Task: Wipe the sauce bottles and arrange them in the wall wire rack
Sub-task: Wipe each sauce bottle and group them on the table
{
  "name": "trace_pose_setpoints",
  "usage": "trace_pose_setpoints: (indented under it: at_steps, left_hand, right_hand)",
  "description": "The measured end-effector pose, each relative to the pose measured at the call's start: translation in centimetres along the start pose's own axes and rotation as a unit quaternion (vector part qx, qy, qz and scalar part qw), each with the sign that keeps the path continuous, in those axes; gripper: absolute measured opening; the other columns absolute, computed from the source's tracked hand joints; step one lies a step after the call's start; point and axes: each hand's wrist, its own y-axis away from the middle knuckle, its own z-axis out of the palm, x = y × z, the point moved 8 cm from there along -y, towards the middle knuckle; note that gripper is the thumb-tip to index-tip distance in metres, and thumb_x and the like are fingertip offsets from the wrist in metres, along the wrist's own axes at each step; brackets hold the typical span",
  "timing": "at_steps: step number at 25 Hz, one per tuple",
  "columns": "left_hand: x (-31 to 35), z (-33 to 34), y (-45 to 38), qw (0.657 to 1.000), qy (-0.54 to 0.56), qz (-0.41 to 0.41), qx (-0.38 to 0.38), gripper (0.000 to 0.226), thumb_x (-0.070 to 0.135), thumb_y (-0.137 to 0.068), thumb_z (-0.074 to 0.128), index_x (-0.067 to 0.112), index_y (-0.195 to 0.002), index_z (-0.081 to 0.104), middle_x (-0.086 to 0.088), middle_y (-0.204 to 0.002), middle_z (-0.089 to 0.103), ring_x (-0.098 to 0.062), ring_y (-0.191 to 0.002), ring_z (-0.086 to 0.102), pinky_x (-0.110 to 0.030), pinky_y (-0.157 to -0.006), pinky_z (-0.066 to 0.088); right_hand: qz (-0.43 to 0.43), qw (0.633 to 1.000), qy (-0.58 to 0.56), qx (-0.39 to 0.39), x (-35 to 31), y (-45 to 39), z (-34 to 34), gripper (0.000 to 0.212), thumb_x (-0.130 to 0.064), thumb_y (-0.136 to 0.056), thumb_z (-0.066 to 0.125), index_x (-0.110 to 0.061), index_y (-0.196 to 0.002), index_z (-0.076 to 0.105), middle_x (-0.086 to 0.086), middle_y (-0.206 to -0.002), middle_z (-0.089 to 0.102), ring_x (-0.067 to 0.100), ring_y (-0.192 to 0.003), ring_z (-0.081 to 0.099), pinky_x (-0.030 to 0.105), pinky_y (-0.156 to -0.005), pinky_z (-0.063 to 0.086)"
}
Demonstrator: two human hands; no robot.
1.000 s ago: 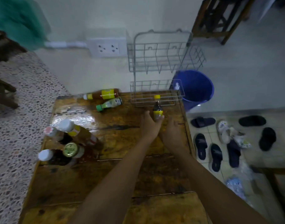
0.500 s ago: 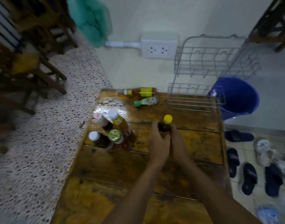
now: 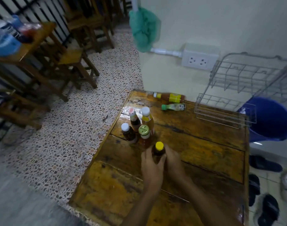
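A small dark bottle with a yellow cap (image 3: 158, 150) stands upright over the wooden table (image 3: 204, 149), gripped from both sides by my left hand (image 3: 151, 163) and my right hand (image 3: 174, 160). Just beyond it stands a cluster of several upright sauce bottles (image 3: 140, 126). Two bottles lie on their sides near the wall: an orange one with a yellow label (image 3: 169, 97) and a clear one with a green cap (image 3: 173, 107). The two-tier wire rack (image 3: 237, 88) hangs on the wall at the table's far right; both tiers hold nothing.
A blue bucket (image 3: 273, 121) sits on the floor right of the table, under the rack. Slippers (image 3: 268, 207) lie on the floor at the right. A wall socket (image 3: 198, 60) and a green cloth (image 3: 143, 30) are on the wall. Wooden chairs (image 3: 77, 62) stand left.
Both hands have drawn the yellow-capped bottle back from the rack's lower tier toward me, to just in front of the upright bottles. The view has swung left.
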Motion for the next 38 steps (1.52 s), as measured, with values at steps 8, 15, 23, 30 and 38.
trace_pose_setpoints:
  at_steps: [8, 15, 23, 30, 38]
  left_hand:
    - [-4.2, -9.0, -3.0, 0.996, -0.010, 0.004, 0.088, 0.041, 0.032, -0.094, 0.075, 0.022, -0.132, 0.064, 0.006, -0.118, 0.071, -0.015, -0.110, 0.067, -0.036, -0.090, 0.057]
    - [-7.1, -11.0, -6.2, 0.997, -0.019, 0.000, 0.069, 0.044, 0.045, -0.095, 0.070, 0.025, -0.134, 0.062, 0.009, -0.117, 0.073, -0.010, -0.110, 0.069, -0.045, -0.091, 0.060]
    - [-8.0, -10.3, -6.8, 0.998, -0.028, 0.007, 0.052, 0.054, 0.033, -0.096, 0.072, 0.024, -0.146, 0.053, 0.005, -0.134, 0.066, -0.013, -0.124, 0.062, -0.044, -0.102, 0.056]
    - [-11.2, -7.2, -1.0, 0.986, -0.084, -0.143, -0.012, 0.055, 0.068, -0.092, 0.052, 0.018, -0.110, 0.066, -0.003, -0.100, 0.072, -0.024, -0.096, 0.070, -0.046, -0.085, 0.059]
    - [1.6, 9.8, -3.0, 0.962, 0.121, -0.160, -0.187, 0.022, 0.051, -0.104, 0.052, 0.032, -0.101, 0.062, 0.004, -0.102, 0.071, -0.018, -0.094, 0.070, -0.044, -0.085, 0.061]
  right_hand:
    - [-0.012, 1.000, 0.020, -0.009, -3.2, -1.4, 11.1, 0.044, -0.023, -0.104, 0.052, -0.034, -0.146, 0.044, -0.009, -0.139, 0.058, 0.009, -0.122, 0.057, 0.033, -0.100, 0.052]
    - [0.014, 1.000, 0.014, -0.017, -3.9, -3.2, 13.7, 0.018, -0.028, -0.105, 0.047, -0.028, -0.122, 0.053, 0.001, -0.116, 0.067, 0.019, -0.104, 0.064, 0.039, -0.085, 0.055]
    - [-0.001, 0.999, 0.034, -0.027, -4.4, -3.2, 13.0, 0.029, -0.026, -0.104, 0.048, -0.035, -0.132, 0.050, -0.006, -0.123, 0.066, 0.014, -0.111, 0.063, 0.035, -0.090, 0.053]
    - [-0.064, 0.969, 0.222, -0.091, -2.2, 0.6, 6.3, 0.039, -0.033, -0.101, 0.055, -0.025, -0.139, 0.056, 0.000, -0.132, 0.064, 0.016, -0.116, 0.061, 0.030, -0.093, 0.052]
    - [-0.032, 0.932, 0.361, 0.015, -0.5, -7.9, -9.9, 0.042, -0.028, -0.100, 0.057, -0.018, -0.140, 0.049, 0.007, -0.135, 0.057, 0.027, -0.120, 0.056, 0.039, -0.087, 0.053]
